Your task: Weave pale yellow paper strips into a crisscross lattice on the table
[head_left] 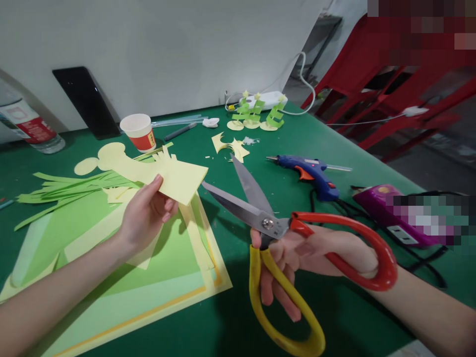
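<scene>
Cutting step, apparently: left hand (147, 210) pinches yellow paper (180, 181) at 9 o'clock, grip partly hidden; right hand (307, 250) holds scissors (256, 217) agape at 5 o'clock. Next cut would need paper between blades (234, 208).

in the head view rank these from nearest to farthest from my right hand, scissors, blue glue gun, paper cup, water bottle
1. Scissors, held in your right hand.
2. Blue glue gun, beyond the hand.
3. Paper cup, off left.
4. Water bottle, far left edge.
</scene>
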